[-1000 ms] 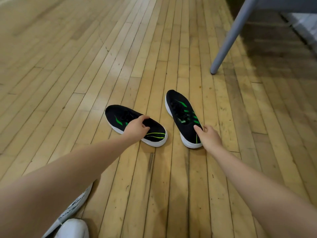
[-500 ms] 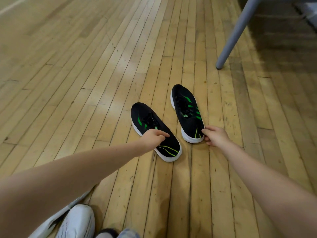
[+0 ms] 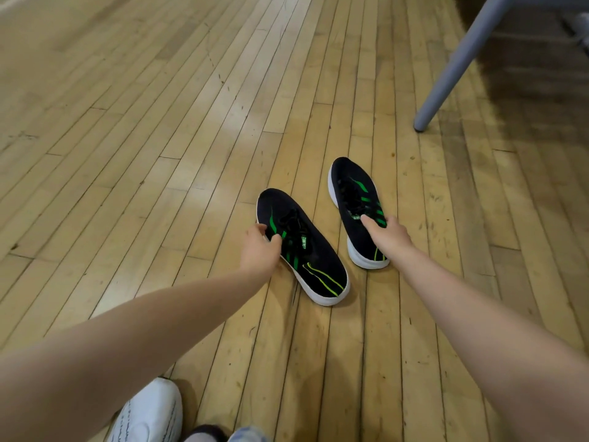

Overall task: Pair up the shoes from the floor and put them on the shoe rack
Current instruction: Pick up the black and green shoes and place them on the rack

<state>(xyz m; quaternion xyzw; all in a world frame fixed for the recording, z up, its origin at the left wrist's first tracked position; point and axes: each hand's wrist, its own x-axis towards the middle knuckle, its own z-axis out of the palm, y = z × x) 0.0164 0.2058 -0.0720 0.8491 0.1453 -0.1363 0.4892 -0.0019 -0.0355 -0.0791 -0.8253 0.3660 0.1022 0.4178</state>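
Item: black green-striped white-soled knit sneakers, pair. My left hand (image 3: 258, 250) grips nearer sneaker (image 3: 306, 250); right hand (image 3: 387, 237) grips sneaker at 1 o'clock (image 3: 357, 199). I'd swing toes parallel, lift together.

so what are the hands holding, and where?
Left hand grips the left shoe at its side; right hand grips the right shoe near its opening.

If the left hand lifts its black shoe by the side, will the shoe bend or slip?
The left black shoe has a knit-looking upper, so the side gripped by the left hand will probably give a little. Its thick white sole looks firmer and should hold the shape. The fabric seems matte, so slipping looks unlikely.
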